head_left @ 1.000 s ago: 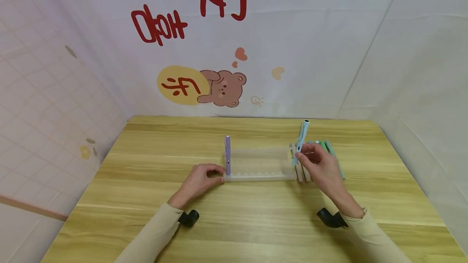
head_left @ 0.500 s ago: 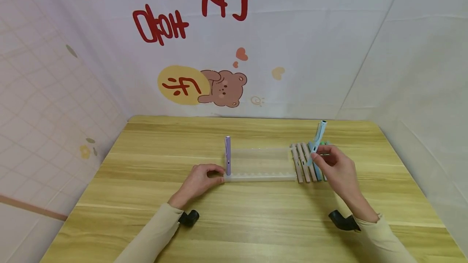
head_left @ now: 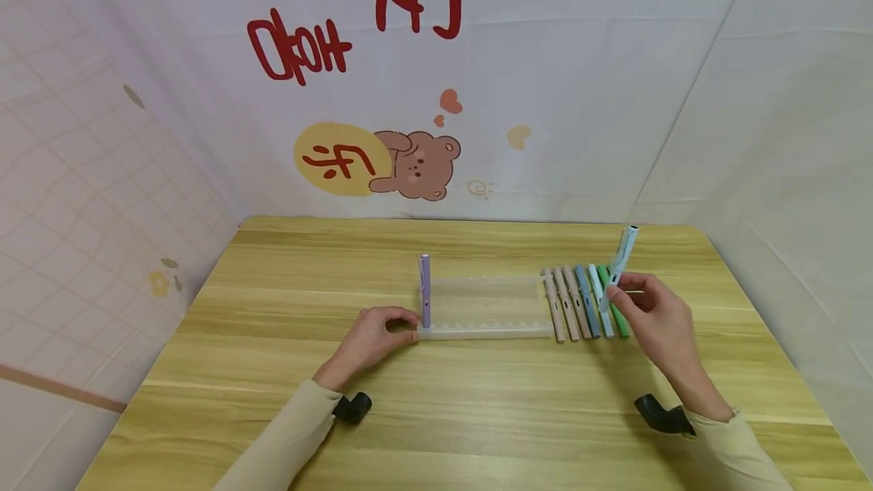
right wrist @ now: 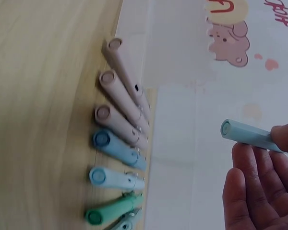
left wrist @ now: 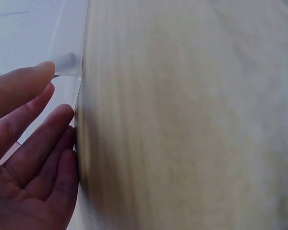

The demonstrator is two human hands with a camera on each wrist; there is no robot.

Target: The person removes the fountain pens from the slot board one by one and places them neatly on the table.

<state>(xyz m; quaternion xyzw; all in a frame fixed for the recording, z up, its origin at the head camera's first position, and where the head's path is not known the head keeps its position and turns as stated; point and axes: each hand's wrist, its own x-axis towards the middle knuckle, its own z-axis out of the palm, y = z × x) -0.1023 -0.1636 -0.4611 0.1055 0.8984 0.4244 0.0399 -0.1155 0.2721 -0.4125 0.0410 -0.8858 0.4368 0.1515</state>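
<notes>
A clear plastic pen rack (head_left: 484, 333) lies on the table, a purple pen (head_left: 426, 290) standing upright at its left end. My left hand (head_left: 373, 336) holds the rack's left end between thumb and fingers; in the left wrist view the thumb (left wrist: 26, 84) rests on its edge. My right hand (head_left: 661, 328) pinches a light blue pen (head_left: 624, 248) near its lower end, raised and slightly tilted above the right end of a pen row. That pen's end (right wrist: 240, 132) points out past the fingertips in the right wrist view.
Right of the rack, several pens lie side by side: beige pens (head_left: 555, 308), a dark blue pen (head_left: 587, 301), another light blue pen (head_left: 595, 279) and a green pen (head_left: 621, 321). A teal pen (right wrist: 128, 222) lies beyond the green one. A printed wall (head_left: 580, 82) stands behind the table.
My right hand has moved rightward with the light blue pen, from beside the rack's right end to over the green pen, uncovering the row. The left hand stays at the rack.
</notes>
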